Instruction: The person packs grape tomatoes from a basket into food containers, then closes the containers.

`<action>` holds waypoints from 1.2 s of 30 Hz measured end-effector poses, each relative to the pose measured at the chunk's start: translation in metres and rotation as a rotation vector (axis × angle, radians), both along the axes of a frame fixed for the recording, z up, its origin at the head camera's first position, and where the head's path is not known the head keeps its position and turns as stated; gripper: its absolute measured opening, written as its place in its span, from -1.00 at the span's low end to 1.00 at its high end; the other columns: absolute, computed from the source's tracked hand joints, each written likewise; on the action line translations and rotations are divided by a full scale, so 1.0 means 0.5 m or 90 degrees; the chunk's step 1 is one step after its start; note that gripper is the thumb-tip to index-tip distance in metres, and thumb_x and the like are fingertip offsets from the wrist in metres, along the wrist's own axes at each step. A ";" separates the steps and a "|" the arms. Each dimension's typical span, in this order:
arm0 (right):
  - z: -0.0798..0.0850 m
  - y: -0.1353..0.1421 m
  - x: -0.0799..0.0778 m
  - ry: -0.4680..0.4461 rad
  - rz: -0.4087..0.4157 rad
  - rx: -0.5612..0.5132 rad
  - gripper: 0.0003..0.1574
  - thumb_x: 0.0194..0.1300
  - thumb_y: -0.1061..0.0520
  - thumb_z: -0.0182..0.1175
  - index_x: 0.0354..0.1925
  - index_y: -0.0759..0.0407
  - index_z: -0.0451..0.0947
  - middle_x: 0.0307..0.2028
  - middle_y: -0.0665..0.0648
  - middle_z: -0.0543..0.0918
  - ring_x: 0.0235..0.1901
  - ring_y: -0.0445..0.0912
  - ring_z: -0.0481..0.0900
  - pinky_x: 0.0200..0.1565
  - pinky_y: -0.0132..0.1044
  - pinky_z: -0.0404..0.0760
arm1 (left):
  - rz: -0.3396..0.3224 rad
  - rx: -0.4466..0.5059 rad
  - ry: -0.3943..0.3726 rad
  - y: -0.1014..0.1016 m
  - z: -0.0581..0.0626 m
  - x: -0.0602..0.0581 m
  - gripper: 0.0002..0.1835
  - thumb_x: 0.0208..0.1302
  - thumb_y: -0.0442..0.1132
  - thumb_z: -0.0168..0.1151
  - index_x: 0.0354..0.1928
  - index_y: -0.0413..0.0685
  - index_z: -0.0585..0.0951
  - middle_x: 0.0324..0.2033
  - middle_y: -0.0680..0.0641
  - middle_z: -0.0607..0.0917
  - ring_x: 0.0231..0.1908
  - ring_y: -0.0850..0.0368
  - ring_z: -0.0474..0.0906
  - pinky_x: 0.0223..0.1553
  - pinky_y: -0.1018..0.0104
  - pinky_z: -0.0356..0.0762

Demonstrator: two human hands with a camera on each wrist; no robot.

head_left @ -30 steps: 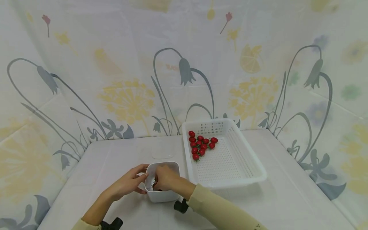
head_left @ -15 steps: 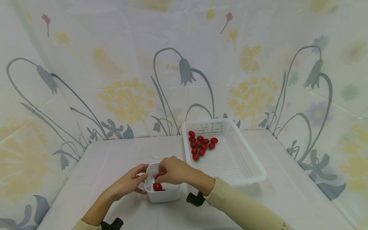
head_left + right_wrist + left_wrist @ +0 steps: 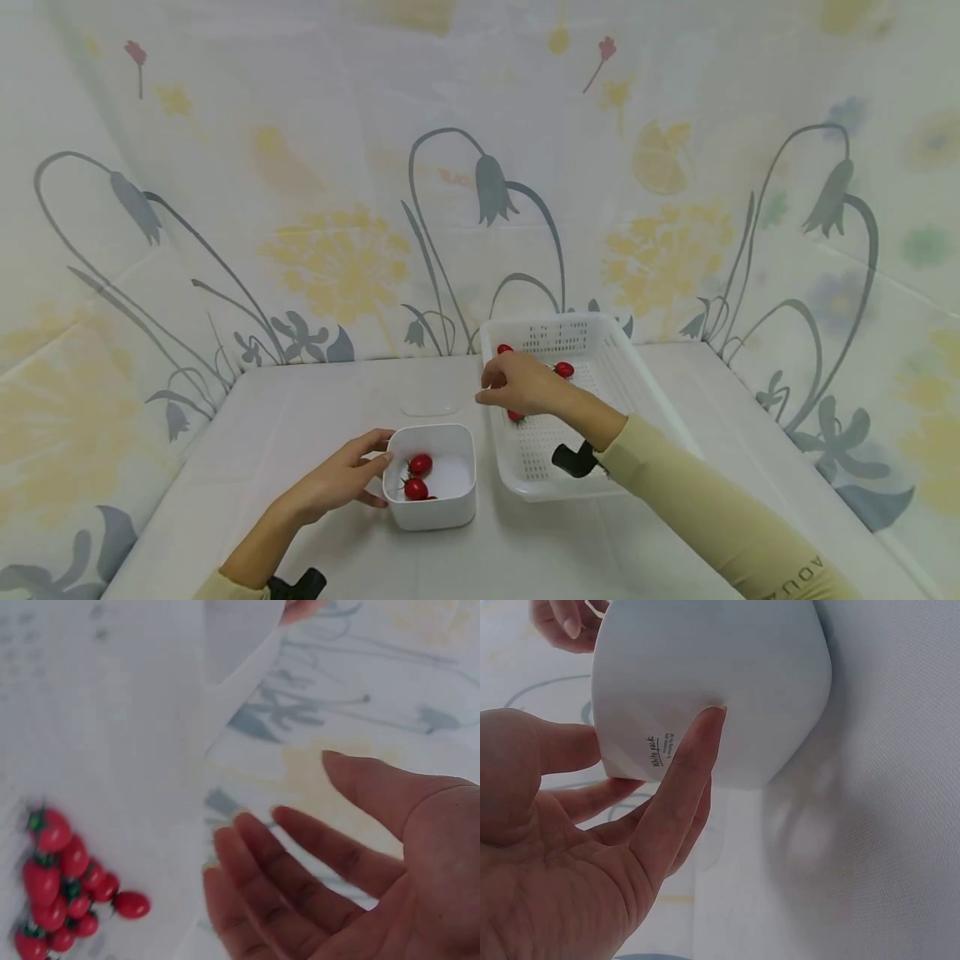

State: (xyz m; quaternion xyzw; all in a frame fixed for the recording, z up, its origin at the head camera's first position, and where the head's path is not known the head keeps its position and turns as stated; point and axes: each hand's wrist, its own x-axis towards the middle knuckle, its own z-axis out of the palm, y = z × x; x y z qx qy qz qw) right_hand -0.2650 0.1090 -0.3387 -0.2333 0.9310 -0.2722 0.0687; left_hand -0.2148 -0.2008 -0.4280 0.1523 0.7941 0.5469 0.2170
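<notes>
A white plastic container (image 3: 438, 512) with small black print on its side stands on the table, several cherry tomatoes (image 3: 416, 489) inside. My left hand (image 3: 341, 477) rests against its left side, thumb at the rim and fairly straight fingers along the outer wall, as the left wrist view (image 3: 667, 795) shows. My right hand (image 3: 525, 383) hovers over the left side of a white slotted basket (image 3: 652, 417) with nothing in its loosely bent, spread fingers (image 3: 337, 855). More cherry tomatoes (image 3: 56, 877) lie bunched in the basket; in the head view the hand hides most of them.
A clear, flat lid-like piece (image 3: 429, 410) lies on the white-covered table (image 3: 315, 400) behind the container. A flower-printed sheet (image 3: 337, 250) hangs at the back. The basket's raised rim stands close to the container's right side.
My right hand has risen out of the container and moved right and away to the basket, uncovering the tomatoes in the container. My left hand has stayed against the container.
</notes>
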 end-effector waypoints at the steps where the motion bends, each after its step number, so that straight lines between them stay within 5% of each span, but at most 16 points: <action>1: -0.001 0.010 -0.007 0.005 0.002 -0.004 -0.75 0.36 0.03 0.34 -0.13 0.18 0.71 -0.24 0.05 0.72 -0.20 -0.09 0.63 -0.12 -0.18 0.67 | 0.000 0.001 0.000 0.000 0.000 0.000 -0.52 0.61 -0.21 0.01 0.45 -0.20 0.30 0.30 -0.40 0.40 0.01 -0.19 0.61 -0.21 0.01 0.78; 15: -0.068 0.091 -0.085 0.007 0.007 -0.024 -0.71 0.30 0.13 0.40 -0.07 0.27 0.68 -0.20 0.09 0.72 -0.14 -0.02 0.60 -0.02 -0.09 0.66 | 0.013 -0.011 -0.003 0.002 -0.001 -0.001 -0.52 0.61 -0.23 0.00 0.46 -0.19 0.31 0.31 -0.39 0.40 0.01 -0.17 0.60 -0.22 0.02 0.78; 27: -0.126 0.103 -0.103 -0.174 -0.054 -0.069 -0.72 0.25 0.23 0.41 -0.11 0.38 0.66 -0.33 0.13 0.71 -0.38 -0.08 0.65 -0.23 -0.25 0.73 | 0.015 -0.020 -0.004 0.001 0.002 0.000 -0.51 0.61 -0.20 0.01 0.46 -0.18 0.31 0.31 -0.37 0.41 0.00 -0.16 0.60 -0.21 0.02 0.78; 36: -0.150 0.106 -0.115 -0.239 -0.060 -0.103 -0.87 0.27 0.27 0.38 -0.25 0.36 0.69 -0.36 0.24 0.75 -0.34 0.02 0.74 -0.17 -0.12 0.79 | 0.017 -0.020 -0.005 0.001 0.002 0.000 -0.51 0.60 -0.20 0.02 0.46 -0.18 0.31 0.30 -0.35 0.42 -0.01 -0.14 0.60 -0.21 0.03 0.78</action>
